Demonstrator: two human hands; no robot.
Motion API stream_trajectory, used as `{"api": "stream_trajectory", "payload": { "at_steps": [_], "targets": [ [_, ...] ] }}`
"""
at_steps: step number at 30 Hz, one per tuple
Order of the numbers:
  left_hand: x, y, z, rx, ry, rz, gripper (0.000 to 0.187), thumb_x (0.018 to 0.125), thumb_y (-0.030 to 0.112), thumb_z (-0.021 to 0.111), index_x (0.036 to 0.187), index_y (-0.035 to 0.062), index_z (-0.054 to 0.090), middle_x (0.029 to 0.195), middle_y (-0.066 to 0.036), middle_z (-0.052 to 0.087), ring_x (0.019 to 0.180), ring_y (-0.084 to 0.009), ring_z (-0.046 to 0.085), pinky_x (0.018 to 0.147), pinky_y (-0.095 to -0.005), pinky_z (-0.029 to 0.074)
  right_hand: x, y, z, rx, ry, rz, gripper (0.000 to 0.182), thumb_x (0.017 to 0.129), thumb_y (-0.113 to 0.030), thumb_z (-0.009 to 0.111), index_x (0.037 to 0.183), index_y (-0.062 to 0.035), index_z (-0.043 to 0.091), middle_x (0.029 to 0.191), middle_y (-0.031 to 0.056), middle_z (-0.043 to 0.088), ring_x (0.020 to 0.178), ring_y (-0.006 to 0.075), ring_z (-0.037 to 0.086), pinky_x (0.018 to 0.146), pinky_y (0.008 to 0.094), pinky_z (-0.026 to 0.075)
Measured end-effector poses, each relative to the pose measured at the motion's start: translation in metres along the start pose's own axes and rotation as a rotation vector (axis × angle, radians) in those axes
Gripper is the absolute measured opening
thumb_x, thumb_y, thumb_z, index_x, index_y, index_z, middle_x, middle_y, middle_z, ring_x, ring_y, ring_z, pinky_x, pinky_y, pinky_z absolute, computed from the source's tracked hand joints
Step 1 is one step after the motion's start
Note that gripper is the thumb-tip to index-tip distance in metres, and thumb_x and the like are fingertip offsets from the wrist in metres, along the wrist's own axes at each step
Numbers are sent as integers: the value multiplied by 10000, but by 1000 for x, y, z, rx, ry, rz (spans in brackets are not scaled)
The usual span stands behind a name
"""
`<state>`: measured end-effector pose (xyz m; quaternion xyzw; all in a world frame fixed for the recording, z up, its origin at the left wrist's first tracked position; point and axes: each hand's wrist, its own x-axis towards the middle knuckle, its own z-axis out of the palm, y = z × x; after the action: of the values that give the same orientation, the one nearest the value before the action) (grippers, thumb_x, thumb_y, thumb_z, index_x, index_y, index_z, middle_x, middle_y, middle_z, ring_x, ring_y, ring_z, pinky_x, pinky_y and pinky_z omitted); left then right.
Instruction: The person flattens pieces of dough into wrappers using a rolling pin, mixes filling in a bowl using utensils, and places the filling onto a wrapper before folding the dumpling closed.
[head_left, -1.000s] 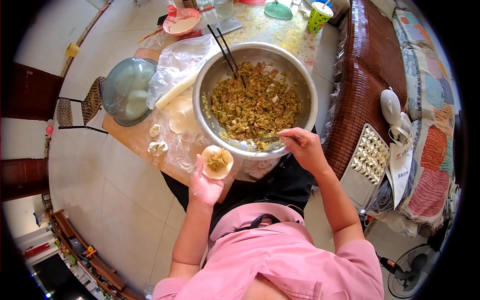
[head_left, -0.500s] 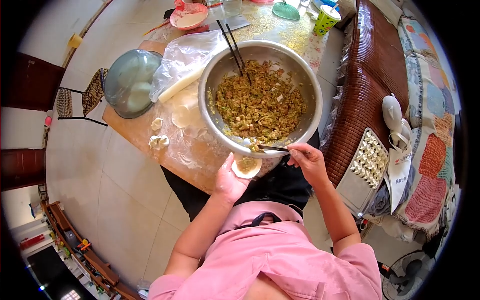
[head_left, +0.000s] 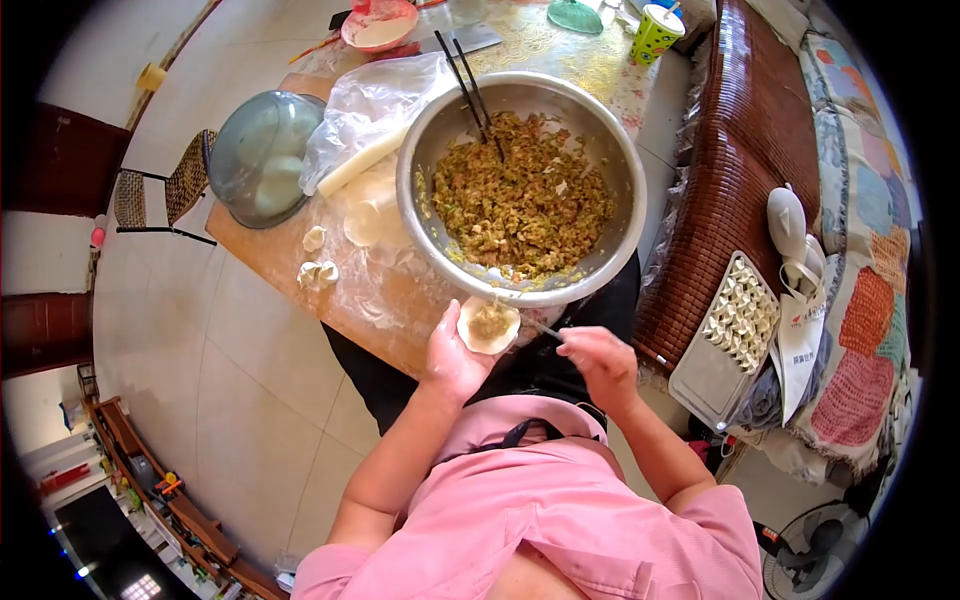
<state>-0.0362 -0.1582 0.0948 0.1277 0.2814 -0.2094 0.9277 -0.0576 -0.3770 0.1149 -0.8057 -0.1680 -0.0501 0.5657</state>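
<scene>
A round dough wrapper (head_left: 503,338) with a mound of filling (head_left: 489,318) lies on the palm and fingers of my left hand (head_left: 455,355), just below the rim of the big metal bowl (head_left: 640,200). My right hand (head_left: 602,365) is closed round the handle of a thin utensil (head_left: 548,330), whose tip points toward the wrapper. Chopped filling (head_left: 530,195) fills much of the bowl, and black chopsticks (head_left: 465,85) stand in it. Left of the bowl, a few folded dumplings (head_left: 318,273) and flat wrappers (head_left: 372,222) rest on the floured board (head_left: 265,245).
A glass lid (head_left: 262,160) covers pale dough at the board's left. Beside it are a plastic bag (head_left: 370,115) and a rolling pin (head_left: 360,168). A tray of dumplings (head_left: 705,385) lies on the brown seat (head_left: 735,150) at right. Behind are a pink bowl (head_left: 380,30) and green cup (head_left: 655,35).
My right hand has moved down from the bowl's rim with the utensil, whose tip has left the bowl. The wrapper in my left hand holds more filling and its edge curves up.
</scene>
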Motion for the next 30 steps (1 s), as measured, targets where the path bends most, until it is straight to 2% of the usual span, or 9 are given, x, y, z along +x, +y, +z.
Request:
{"api": "stream_trajectory", "payload": {
  "at_steps": [1,3,5,9,15,19,21,27,30],
  "targets": [
    [-3,1,-1,9,58,-14,437,999,380,323,1283,79,462,1263,-104,541,1157,-292,532,945,-478,450,-2,-5,2,400,93,329,164,900,-74,597,1046,-17,645,942,120,674,849,211,667,760,308,551],
    [-8,1,-3,20,117,-30,434,997,391,329,1271,87,473,1249,-97,552,1144,-291,542,930,-479,458,-8,10,5,915,265,624,211,935,-114,558,1108,-2,603,891,111,675,828,204,679,736,314,564],
    [-12,2,-4,41,107,-42,478,999,403,317,1259,35,475,1247,-134,544,1166,-292,525,1000,-468,408,-8,16,5,1006,270,708,227,938,-123,554,1128,-4,589,881,110,675,809,202,684,719,312,569],
    [-17,2,5,58,50,-48,475,997,406,328,1249,36,486,1245,-136,543,1156,-288,530,992,-473,414,-1,11,8,1232,255,852,231,940,-125,548,1137,-9,585,871,98,674,768,192,690,684,318,580],
    [-14,4,20,42,-36,9,470,998,390,345,1262,23,473,1260,-139,528,1185,-269,506,1008,-468,403,8,8,9,948,165,813,213,947,-116,529,1124,-14,592,875,97,676,760,194,691,681,321,578],
    [-8,7,28,32,-33,40,440,989,380,380,1280,63,471,1253,-109,545,1155,-263,532,970,-456,439,18,2,0,1104,192,737,212,949,-113,525,1126,-19,593,895,111,679,767,198,690,697,317,575],
    [-5,8,30,39,-29,72,433,989,370,386,1280,62,472,1259,-105,540,1158,-262,530,971,-452,441,27,4,-2,1142,322,563,216,954,-113,518,1131,-10,587,918,127,681,781,200,690,718,316,573],
    [2,12,38,63,-45,84,397,985,320,410,1274,56,480,1258,-102,546,1173,-263,523,970,-447,446,37,21,-1,1009,346,572,232,949,-126,540,1152,-23,583,939,112,679,800,185,686,741,310,570],
    [1,15,43,37,-30,104,417,997,300,373,1304,29,453,1292,-117,514,1203,-259,499,1020,-441,404,42,28,-4,950,535,571,218,962,-151,517,1140,-46,586,928,106,683,781,172,680,723,319,576]
  ]
}}
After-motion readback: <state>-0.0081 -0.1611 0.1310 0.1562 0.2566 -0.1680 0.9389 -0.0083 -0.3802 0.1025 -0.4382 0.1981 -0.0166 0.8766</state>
